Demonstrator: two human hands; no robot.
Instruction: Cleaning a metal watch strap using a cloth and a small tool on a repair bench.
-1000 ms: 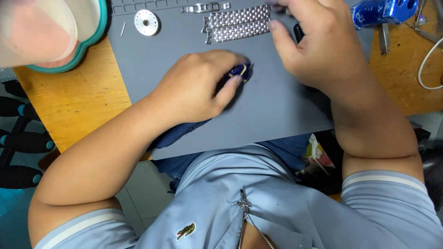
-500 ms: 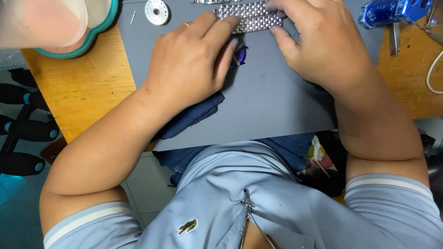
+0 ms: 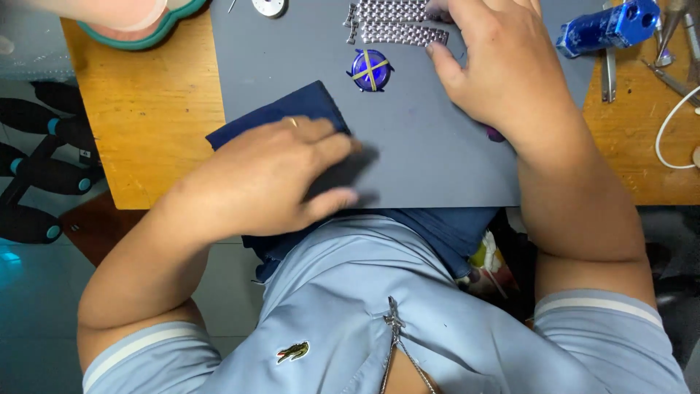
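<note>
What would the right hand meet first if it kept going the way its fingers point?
The right hand points up and left; its fingertips already seem to touch the silver metal watch bracelet, so that comes first, though contact is hard to confirm.

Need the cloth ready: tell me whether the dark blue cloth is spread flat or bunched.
Bunched: the dark blue cloth lies rumpled under the left hand on the grey mat.

Navy cloth (image 3: 292, 113) flat under left hand (image 3: 273, 179), silver metal watch bracelet (image 3: 401, 33) folded at right hand (image 3: 503, 66) fingertips, touching.

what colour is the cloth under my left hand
Dark navy blue cloth, plain with no pattern, seen in the head view under your left hand.
</note>
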